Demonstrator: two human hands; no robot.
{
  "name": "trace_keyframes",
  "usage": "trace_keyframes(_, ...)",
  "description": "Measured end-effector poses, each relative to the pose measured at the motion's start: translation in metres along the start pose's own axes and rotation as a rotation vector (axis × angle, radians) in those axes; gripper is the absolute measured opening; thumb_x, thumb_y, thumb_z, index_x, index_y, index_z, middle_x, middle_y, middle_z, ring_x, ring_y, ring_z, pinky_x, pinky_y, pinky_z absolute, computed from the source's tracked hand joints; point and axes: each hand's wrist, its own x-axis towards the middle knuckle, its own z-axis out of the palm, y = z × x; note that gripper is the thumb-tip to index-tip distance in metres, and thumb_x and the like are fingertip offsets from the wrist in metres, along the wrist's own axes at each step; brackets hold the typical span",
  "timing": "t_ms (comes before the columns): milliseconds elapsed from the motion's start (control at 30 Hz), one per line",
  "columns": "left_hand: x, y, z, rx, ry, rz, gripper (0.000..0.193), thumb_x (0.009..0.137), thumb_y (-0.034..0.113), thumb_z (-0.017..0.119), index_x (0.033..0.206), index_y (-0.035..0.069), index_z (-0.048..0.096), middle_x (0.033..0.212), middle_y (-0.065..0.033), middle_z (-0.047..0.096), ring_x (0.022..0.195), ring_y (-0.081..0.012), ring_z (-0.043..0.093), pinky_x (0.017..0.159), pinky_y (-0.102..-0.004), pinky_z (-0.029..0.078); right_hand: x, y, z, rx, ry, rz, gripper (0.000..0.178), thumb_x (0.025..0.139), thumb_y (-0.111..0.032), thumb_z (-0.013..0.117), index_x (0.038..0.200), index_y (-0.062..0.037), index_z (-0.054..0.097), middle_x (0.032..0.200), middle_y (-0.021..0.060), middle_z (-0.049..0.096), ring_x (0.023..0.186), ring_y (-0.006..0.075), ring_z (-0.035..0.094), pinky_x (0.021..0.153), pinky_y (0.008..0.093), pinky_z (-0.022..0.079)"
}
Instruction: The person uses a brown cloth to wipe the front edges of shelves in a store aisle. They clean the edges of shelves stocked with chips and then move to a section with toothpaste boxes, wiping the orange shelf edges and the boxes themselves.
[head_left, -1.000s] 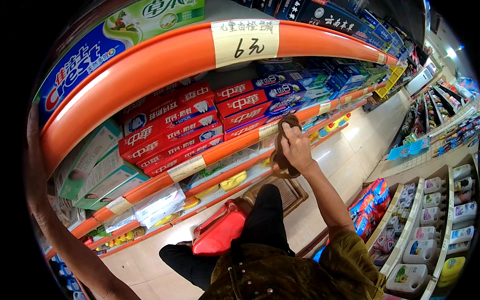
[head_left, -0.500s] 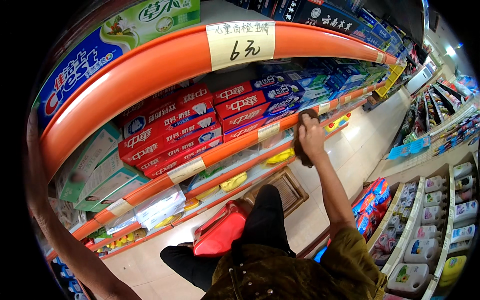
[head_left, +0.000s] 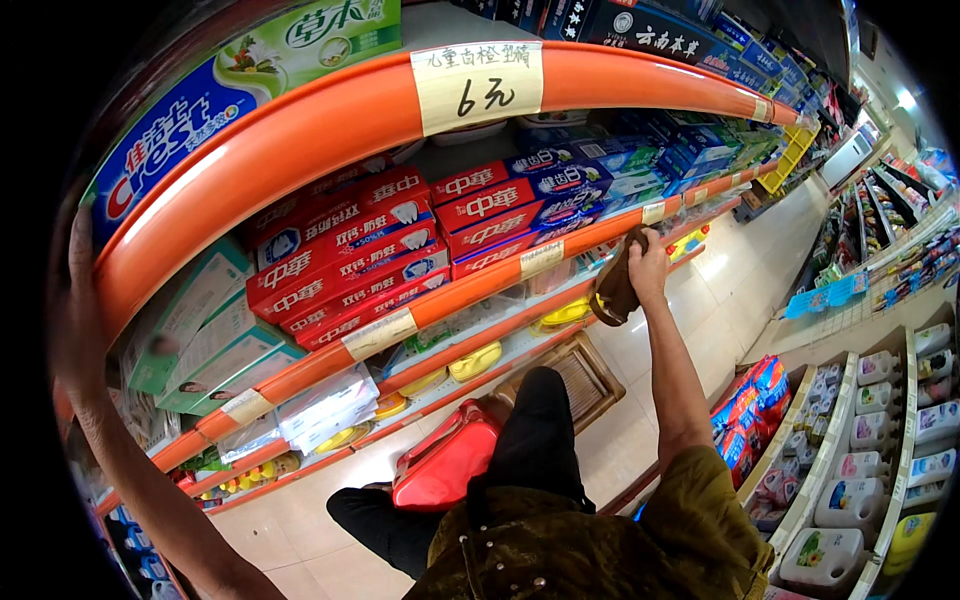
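My right hand (head_left: 648, 264) is closed on a brown cloth (head_left: 617, 285), which hangs folded from my fingers beside the orange rail (head_left: 480, 282) of the middle shelf. At the far left, my left hand (head_left: 84, 310) rests against the end of the upper orange rail (head_left: 230, 180). One finger there stretches upward; the rest are dark and partly hidden. Between my arms, red toothpaste boxes (head_left: 345, 265) lie stacked on the middle shelf. Blue and red toothpaste boxes (head_left: 520, 205) are piled to their right, and pale green boxes (head_left: 210, 340) lean to their left.
A red bag-like item (head_left: 447, 462) sits by my legs, near a wooden stool (head_left: 580, 385) on the tiled floor. Yellow items (head_left: 474, 361) lie on a lower shelf. At the right, a shelf holds several white bottles (head_left: 822, 556) and red-blue packs (head_left: 748, 410).
My right hand has moved slightly right along the rail with the cloth, which now hangs lower left of the fingers. The view has shifted a little; my left hand stays at the rail's end.
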Motion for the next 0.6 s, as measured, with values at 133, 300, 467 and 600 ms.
trace_keyframes(133,0.008,0.009,-0.013,-0.155,0.101,-0.146,0.051,0.085,0.014,0.059,0.133,0.015,0.042,0.131,-0.0116,0.046,0.116,-0.0240,0.051,0.091,-0.0352,0.048,-0.021,-0.020,0.008,0.108,-0.010,-0.019,0.025,0.081,-0.011,0.054,0.104,-0.0016,0.055,0.090,0.0236,0.062,0.084,0.0414,0.060,0.071,0.0445,0.047)
trace_keyframes(300,0.048,0.068,-0.055,-0.368,0.271,-0.310,0.035,0.090,0.037,0.053,0.115,0.015,0.061,0.107,-0.0115,0.064,0.091,-0.0201,0.064,0.077,-0.0298,0.053,-0.052,-0.048,0.005,0.257,-0.148,-0.140,0.029,0.081,-0.011,0.058,0.107,0.0025,0.057,0.094,0.0212,0.063,0.087,0.0370,0.061,0.076,0.0402,0.049)
trace_keyframes(467,0.051,0.086,-0.065,-0.421,0.288,-0.394,0.030,0.089,0.028,0.057,0.115,0.015,0.062,0.103,-0.0079,0.066,0.089,-0.0160,0.065,0.077,-0.0278,0.050,-0.075,-0.135,-0.024,0.264,-0.221,-0.277,0.030,0.082,-0.007,0.058,0.109,0.0044,0.057,0.101,0.0212,0.062,0.091,0.0337,0.062,0.080,0.0366,0.048)
trace_keyframes(600,0.056,0.085,-0.072,-0.342,0.422,-0.311,0.027,0.088,0.025,0.057,0.114,0.016,0.063,0.099,-0.0071,0.067,0.085,-0.0153,0.066,0.073,-0.0273,0.051,-0.090,-0.179,0.005,0.225,-0.216,-0.340,0.030,0.081,-0.009,0.058,0.109,0.0031,0.056,0.086,0.0198,0.058,0.078,0.0375,0.060,0.070,0.0413,0.048)
